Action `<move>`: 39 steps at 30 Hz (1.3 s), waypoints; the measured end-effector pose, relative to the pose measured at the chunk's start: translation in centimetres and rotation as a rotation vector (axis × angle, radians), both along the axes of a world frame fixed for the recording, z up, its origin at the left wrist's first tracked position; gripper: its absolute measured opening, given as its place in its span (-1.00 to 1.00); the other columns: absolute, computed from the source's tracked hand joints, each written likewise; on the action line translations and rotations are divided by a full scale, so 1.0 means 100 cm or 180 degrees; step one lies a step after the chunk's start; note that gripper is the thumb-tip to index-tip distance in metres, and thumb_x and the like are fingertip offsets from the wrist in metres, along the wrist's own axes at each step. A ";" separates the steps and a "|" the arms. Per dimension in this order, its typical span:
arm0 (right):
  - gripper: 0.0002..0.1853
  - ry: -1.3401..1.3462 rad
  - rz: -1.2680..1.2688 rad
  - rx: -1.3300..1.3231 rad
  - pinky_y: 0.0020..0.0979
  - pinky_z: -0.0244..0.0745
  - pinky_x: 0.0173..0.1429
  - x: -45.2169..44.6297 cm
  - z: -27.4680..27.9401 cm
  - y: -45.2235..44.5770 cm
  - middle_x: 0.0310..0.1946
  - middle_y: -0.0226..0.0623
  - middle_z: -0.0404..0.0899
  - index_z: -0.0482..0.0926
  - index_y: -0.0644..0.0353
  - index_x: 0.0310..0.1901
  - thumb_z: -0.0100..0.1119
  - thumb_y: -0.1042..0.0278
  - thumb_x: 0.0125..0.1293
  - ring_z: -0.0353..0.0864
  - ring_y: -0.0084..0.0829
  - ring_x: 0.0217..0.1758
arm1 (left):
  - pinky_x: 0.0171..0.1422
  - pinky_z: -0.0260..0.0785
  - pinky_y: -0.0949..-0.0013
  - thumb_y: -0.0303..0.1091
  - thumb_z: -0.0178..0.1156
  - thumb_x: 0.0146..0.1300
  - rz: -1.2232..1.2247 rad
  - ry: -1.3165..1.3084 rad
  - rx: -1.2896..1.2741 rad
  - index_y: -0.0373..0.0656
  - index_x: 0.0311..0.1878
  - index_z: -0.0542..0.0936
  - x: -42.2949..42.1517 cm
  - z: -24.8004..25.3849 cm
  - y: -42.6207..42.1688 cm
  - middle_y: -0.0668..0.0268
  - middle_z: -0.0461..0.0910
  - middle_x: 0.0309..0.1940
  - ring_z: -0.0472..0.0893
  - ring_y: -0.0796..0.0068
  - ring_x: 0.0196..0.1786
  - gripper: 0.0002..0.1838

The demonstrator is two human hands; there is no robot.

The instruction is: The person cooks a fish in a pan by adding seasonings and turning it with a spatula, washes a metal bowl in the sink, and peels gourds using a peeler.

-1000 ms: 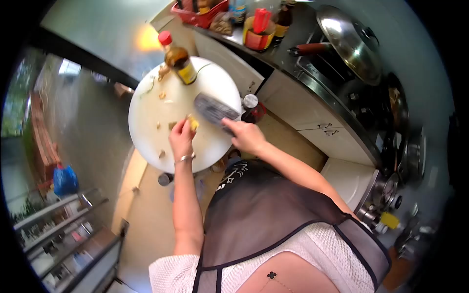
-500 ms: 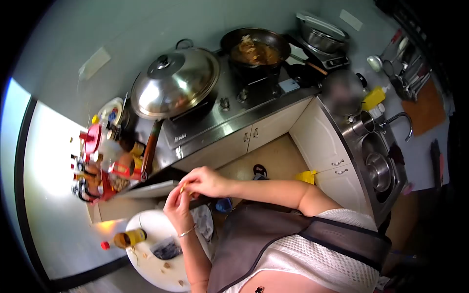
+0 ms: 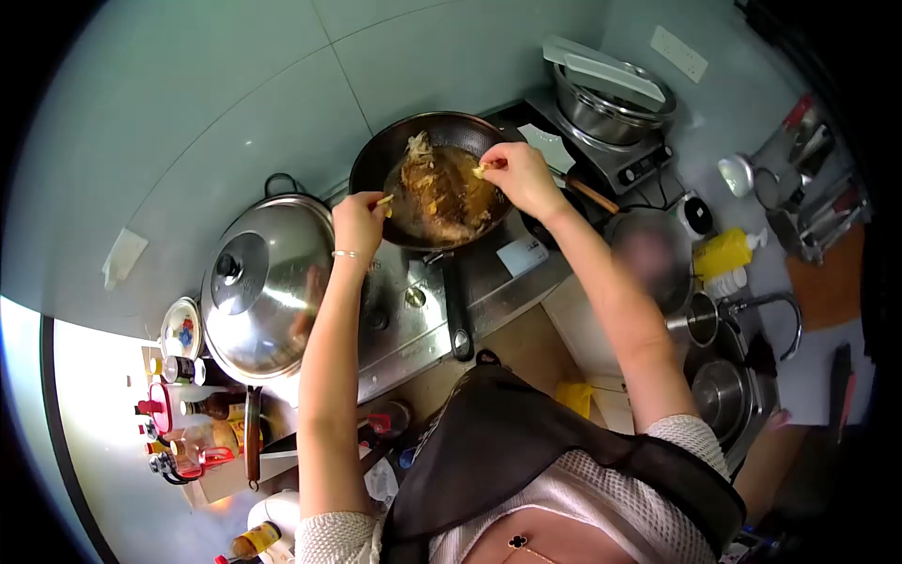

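A dark wok on the stove holds browned food that looks like a whole fish, lying in brown liquid. At the wok's left rim, my left hand pinches a small pale yellow piece. Over the right side of the wok, my right hand has another pale yellow piece between its fingertips. Whether these are ginger or garlic cannot be made out. The wok's black handle points toward me, between my forearms.
Left of the wok stands a large pan under a domed steel lid, its wooden handle jutting forward. Several sauce bottles crowd the left side. A steel pot sits at the back right. The sink is at right.
Both hands were together over the round white table at lower left, fingers on a small yellow piece. Now they are apart, raised to the wok, each with a piece. My view has shifted.
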State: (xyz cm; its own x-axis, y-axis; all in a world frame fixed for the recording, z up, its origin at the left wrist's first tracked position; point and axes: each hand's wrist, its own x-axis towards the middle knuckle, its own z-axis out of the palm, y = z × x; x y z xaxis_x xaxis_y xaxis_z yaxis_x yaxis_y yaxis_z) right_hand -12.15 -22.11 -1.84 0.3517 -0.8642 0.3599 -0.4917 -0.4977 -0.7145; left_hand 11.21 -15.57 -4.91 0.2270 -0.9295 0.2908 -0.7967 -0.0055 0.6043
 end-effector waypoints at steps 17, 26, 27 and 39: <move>-0.75 0.3561 -0.1723 0.1606 -0.18 0.36 0.04 -0.185 -0.167 -0.115 -0.04 -0.10 0.43 0.49 0.22 -0.11 -0.01 0.46 0.15 0.37 -0.11 0.07 | -0.02 0.39 0.31 -0.27 0.06 0.19 -0.0721 0.5498 0.1794 -0.28 0.26 -0.03 -0.076 -0.053 0.123 0.04 0.43 -0.08 0.50 0.25 -0.07 -0.33; -0.67 0.3314 -0.1219 0.1740 -0.21 0.37 0.01 -0.180 -0.155 -0.124 -0.15 -0.02 0.48 0.48 0.26 -0.17 0.10 0.37 -0.04 0.44 -0.11 -0.02 | -0.58 0.24 0.49 -0.41 0.08 0.16 -0.0101 0.5621 0.2046 -0.21 -0.14 0.24 -0.105 -0.021 0.095 0.37 0.26 -0.62 0.32 0.57 -0.65 -0.73; -0.67 0.3318 -0.1202 0.1726 -0.21 0.37 0.01 -0.179 -0.151 -0.124 -0.15 -0.02 0.48 0.48 0.26 -0.17 0.10 0.37 -0.04 0.44 -0.11 -0.02 | -0.58 0.24 0.49 -0.41 0.08 0.16 -0.0089 0.5628 0.2025 -0.21 -0.14 0.24 -0.104 -0.015 0.092 0.37 0.26 -0.62 0.32 0.57 -0.65 -0.73; -0.75 0.1854 -0.1279 0.2037 -0.25 0.37 -0.28 -0.165 -0.056 -0.085 -0.46 -0.03 0.54 0.49 0.35 -0.25 0.05 0.50 -0.03 0.53 -0.13 -0.31 | -0.62 0.20 0.49 -0.45 0.12 0.09 0.0026 0.5634 0.1903 -0.28 -0.11 0.26 -0.102 -0.018 0.089 0.34 0.31 -0.63 0.32 0.56 -0.68 -0.67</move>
